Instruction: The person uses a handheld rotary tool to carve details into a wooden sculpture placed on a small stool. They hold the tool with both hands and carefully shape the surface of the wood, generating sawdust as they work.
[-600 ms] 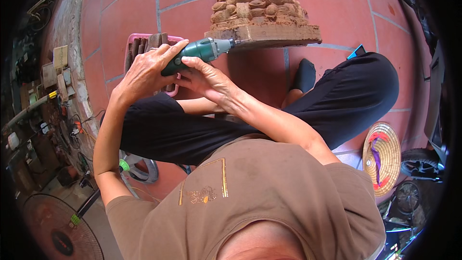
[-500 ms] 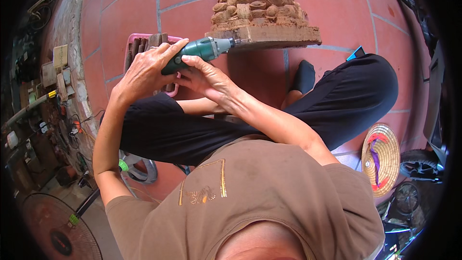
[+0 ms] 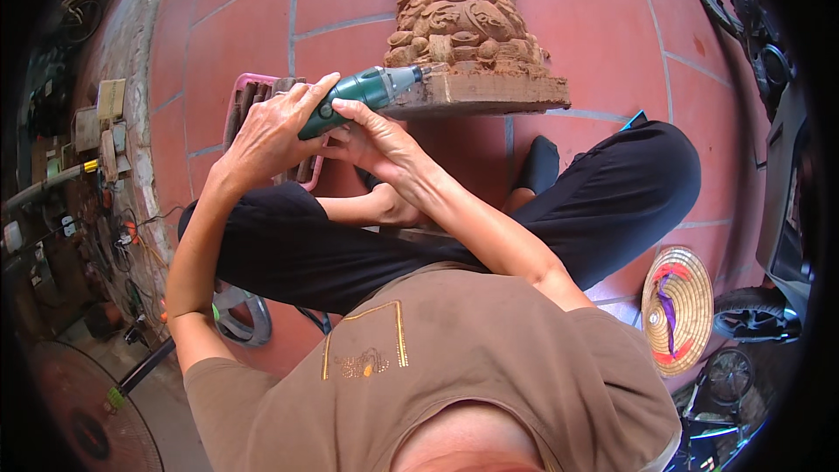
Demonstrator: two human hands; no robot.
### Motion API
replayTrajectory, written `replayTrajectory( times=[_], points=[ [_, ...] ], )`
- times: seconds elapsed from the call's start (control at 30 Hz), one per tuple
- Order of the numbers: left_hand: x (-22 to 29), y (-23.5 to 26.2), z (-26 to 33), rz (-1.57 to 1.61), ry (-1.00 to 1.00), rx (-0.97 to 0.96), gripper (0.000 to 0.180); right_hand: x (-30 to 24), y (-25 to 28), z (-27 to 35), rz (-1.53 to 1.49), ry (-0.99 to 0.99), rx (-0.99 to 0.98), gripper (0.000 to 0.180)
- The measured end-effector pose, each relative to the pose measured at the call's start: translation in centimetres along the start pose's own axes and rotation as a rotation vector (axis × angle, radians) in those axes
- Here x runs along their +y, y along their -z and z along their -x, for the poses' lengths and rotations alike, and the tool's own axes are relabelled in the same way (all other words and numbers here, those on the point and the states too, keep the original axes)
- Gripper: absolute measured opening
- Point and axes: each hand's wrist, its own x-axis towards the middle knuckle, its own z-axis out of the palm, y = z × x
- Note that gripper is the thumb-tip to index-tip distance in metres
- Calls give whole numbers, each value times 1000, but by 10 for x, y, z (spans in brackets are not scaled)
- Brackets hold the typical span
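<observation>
A green hand-held rotary tool (image 3: 367, 92) is gripped by both hands. My left hand (image 3: 271, 127) wraps its rear body, and my right hand (image 3: 376, 135) steadies it from below and in front. The tool's grey nose touches the flat base of a carved wooden statue (image 3: 463, 26) that stands on the red tiled floor (image 3: 236, 44). I sit cross-legged in black trousers behind the statue.
A pink tray (image 3: 249, 92) with dark tools lies under my left hand. A conical straw hat (image 3: 677, 306) rests at the right. A cluttered edge with cables and boxes (image 3: 96, 122) runs down the left; a fan (image 3: 79, 402) sits lower left. A motorbike wheel (image 3: 734, 0) is upper right.
</observation>
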Motion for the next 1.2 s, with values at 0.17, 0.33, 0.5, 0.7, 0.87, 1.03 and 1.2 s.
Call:
replayTrajectory(
  times=[0.17, 0.33, 0.5, 0.7, 0.87, 1.03, 1.2],
  points=[
    [14, 17, 6, -25, -32, 115, 80, -7, -24, 11, 44, 11, -16, 54],
    [28, 30, 11, -41, -18, 110, 79, -7, -43, 27, -22, 8, -71, 56],
    [41, 11, 11, -12, -18, 210, 80, -13, -34, 34, 32, 5, -17, 51],
    [49, -2, 21, 62, 8, 104, 81, -2, -23, 50, 39, -14, 46, 48],
    [38, -1, 27, 66, -3, 32, 81, 15, -11, 44, -24, -65, 41, 45],
    [24, -7, 31, 107, 16, -20, 88, 27, -5, 35, -60, -91, 43, 46],
    [20, -9, 31, 103, 36, -47, 88, 29, 0, 31, -68, -106, 48, 47]
  ],
)
